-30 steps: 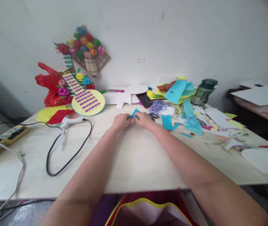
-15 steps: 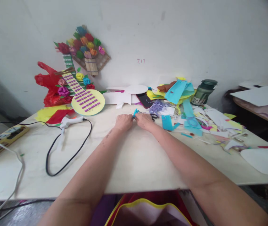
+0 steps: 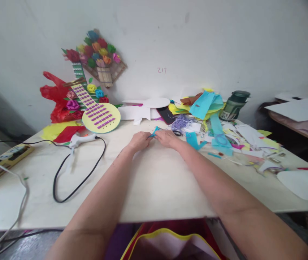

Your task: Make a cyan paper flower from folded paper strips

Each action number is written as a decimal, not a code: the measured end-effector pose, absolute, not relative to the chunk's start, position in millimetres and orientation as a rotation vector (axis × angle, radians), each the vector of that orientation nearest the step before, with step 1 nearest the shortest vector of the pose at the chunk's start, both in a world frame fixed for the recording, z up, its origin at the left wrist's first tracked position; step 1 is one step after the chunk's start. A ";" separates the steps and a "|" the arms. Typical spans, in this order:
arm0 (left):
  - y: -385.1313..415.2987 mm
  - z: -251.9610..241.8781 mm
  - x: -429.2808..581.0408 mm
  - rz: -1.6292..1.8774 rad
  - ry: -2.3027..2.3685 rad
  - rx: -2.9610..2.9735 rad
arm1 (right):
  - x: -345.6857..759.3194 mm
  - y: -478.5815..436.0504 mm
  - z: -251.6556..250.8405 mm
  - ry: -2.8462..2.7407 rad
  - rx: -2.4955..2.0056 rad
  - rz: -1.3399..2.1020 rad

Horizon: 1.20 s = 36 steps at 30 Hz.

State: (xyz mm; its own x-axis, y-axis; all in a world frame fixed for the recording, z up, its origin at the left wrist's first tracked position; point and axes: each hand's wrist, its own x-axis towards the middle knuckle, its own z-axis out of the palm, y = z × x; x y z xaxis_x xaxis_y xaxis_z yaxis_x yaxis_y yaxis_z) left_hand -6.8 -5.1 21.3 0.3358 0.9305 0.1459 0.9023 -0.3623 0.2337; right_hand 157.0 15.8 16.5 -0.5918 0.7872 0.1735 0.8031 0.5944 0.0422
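Note:
Between my hands, over the middle of the table (image 3: 167,187), is a small twisted strip of blue crepe paper (image 3: 156,130). My left hand (image 3: 140,140) is closed on its lower left end, the fingertips partly hidden. My right hand (image 3: 166,138) pinches it from the right, just below the loose upper end. Both hands are near the table's surface. Black-handled scissors (image 3: 177,133) lie beside my right hand, mostly covered. A cut piece of blue paper (image 3: 192,140) is close to my right wrist.
A white glue gun (image 3: 82,140) with a looping black cord lies left, near a power strip (image 3: 4,162). A paper-flower guitar shape (image 3: 101,117) leans at the back. Scraps (image 3: 251,141) cover the right side, below a green bottle (image 3: 235,105).
My left hand has shifted slightly left and down, away from my right hand. The blue paper between them now slants more and shows more of its length.

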 end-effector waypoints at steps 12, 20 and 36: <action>-5.1 12.3 3.0 0.350 1.965 2.517 | 149.1 7.1 21.1 -2.560 -1.489 -0.103; -6.2 10.5 2.0 0.360 1.927 2.519 | 152.9 14.2 14.8 -2.568 -1.467 -0.155; -5.5 20.6 -16.7 0.474 1.345 2.228 | 161.5 15.2 24.3 -2.656 -1.275 0.141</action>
State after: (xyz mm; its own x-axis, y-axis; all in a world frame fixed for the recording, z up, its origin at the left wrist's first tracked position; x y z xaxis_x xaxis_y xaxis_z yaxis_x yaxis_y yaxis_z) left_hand -16.7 -5.5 20.6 0.4538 0.8901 0.0414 0.7197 -0.3935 0.5720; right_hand 161.5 15.2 24.3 -0.6111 0.7806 0.1309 0.7624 0.6250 -0.1676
